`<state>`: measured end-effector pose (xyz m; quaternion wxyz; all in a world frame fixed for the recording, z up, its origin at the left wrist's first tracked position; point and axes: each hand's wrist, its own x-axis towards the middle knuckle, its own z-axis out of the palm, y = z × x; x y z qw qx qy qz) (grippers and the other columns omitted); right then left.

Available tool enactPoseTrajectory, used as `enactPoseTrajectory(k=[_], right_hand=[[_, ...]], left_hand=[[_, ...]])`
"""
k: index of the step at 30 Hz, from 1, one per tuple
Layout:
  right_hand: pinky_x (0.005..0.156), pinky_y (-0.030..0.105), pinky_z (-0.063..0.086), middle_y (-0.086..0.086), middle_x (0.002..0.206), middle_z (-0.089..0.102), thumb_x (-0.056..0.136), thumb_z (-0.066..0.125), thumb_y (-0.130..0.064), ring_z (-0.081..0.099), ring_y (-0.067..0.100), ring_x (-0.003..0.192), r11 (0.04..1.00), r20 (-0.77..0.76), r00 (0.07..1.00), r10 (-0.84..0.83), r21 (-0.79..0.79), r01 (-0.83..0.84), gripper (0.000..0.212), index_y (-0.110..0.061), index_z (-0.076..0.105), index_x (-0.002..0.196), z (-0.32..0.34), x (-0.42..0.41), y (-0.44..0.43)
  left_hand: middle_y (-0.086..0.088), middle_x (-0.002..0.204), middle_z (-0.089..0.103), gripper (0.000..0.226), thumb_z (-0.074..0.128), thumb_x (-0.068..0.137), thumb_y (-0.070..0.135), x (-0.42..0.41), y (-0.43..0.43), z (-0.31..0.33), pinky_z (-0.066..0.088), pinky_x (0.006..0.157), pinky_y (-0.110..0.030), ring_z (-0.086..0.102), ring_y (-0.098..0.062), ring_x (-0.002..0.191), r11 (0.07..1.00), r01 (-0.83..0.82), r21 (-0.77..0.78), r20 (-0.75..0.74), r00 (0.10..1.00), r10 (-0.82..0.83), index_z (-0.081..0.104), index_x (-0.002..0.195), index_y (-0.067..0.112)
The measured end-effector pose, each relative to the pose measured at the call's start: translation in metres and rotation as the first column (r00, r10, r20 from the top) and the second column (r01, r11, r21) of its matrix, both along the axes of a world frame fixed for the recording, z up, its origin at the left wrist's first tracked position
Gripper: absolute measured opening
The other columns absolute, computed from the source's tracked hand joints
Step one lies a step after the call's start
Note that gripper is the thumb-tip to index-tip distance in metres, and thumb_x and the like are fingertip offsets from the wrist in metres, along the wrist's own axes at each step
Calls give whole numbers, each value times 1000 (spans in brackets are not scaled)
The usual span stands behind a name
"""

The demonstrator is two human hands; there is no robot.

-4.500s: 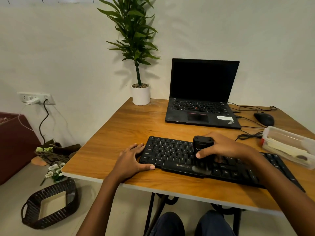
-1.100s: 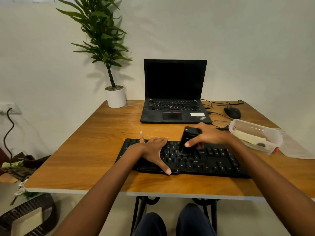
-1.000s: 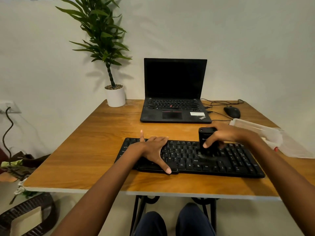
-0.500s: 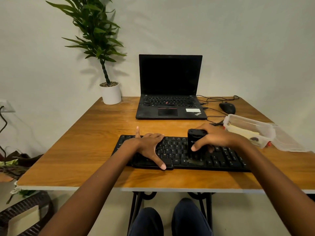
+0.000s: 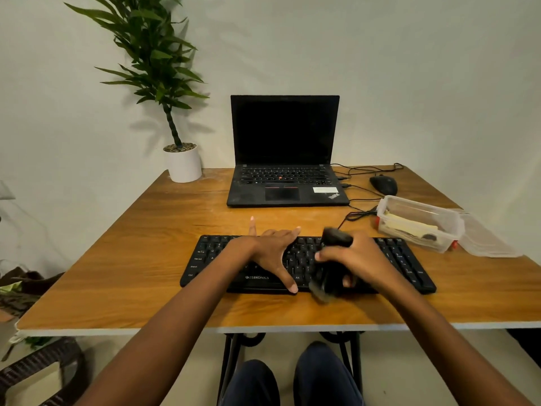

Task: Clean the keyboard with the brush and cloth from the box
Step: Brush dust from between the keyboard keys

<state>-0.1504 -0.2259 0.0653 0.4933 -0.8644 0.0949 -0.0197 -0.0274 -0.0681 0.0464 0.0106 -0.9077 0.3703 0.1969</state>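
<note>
The big wooden table (image 5: 140, 259) is under both hands. Far past the left hand stands a tall green plant (image 5: 152, 54) in a white pot. Straight past both hands sits a black laptop (image 5: 285, 159), open, its screen dark. The black keyboard (image 5: 405, 260) lies right under the hands. A clear box (image 5: 452, 227) sits near the right hand, out to its right. The left hand (image 5: 272, 253) lies flat on the keys, fingers spread. The right hand (image 5: 361, 259) is wrapped round the black brush (image 5: 335, 238). Its blurry bristles are down at the keyboard's near edge. A black mouse (image 5: 383, 184) lies beyond the box.
</note>
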Motion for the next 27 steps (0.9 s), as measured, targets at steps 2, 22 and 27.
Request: enactPoseTrajectory(k=[2,22,27], right_hand=[[37,20,45,8,69,67,80,70,-20,56,16,41,985,131,977,-166,70,158,13,-13,59,80,7,16,-9],[46,29,52,12,62,66,79,68,-27,62,22,46,929,174,915,-365,7,370,29,0,64,88,11,47,-41],[36,21,41,9,75,66,77,70,-22,57,18,47,974,7,977,-215,-68,215,17,-12,59,84,-2,4,-41]], left_hand=[[2,160,-7,126,70,68,65,-1,-7,2,-30,95,-63,-10,-24,146,1000,5,-20,10,1000,-5,-20,148,28],[-1,160,-8,126,69,69,66,-18,-46,-3,-34,94,-62,-10,-23,146,994,70,-86,26,997,-68,-18,149,21],[-2,160,-1,127,70,67,66,-17,-57,-4,-32,95,-62,-4,-24,147,996,78,-42,61,995,-76,-13,150,19]])
